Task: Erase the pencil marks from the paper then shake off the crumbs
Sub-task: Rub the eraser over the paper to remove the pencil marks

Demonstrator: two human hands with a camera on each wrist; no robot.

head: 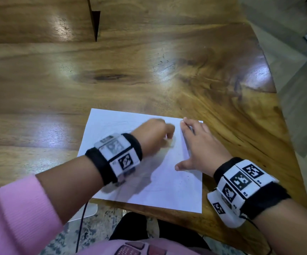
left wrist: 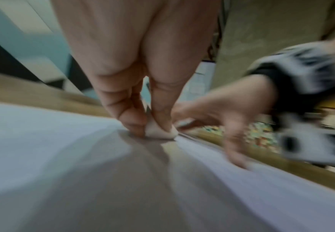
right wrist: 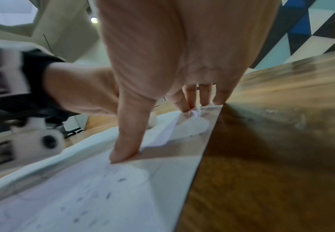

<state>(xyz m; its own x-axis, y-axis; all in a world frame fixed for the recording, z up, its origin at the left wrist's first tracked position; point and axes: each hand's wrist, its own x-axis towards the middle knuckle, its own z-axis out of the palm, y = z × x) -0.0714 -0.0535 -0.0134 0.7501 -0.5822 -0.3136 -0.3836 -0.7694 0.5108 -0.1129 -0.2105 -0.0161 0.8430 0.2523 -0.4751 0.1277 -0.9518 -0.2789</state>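
I've got the wooden tabletop [head: 149,70] filling the head view, and the paper [head: 167,190] lies flat on it right at the near edge, its long side running away from me and a little to the left. My right hand [head: 202,150] is spread flat along the paper's right margin, fingers straight and thumb splayed, pinning the sheet down. My left hand [head: 154,137] sits just beside it, toward the far middle of the page, curled tight round a small white eraser [left wrist: 160,132] pressed onto the sheet; it's blurred, so I judge I'm mid-rub. Faint pencil marks [head: 112,126] show off to the left of the eraser, so the rubbing has to work leftward, away from the pinning hand. Dark crumbs [right wrist: 107,196] dot the near right of the sheet.
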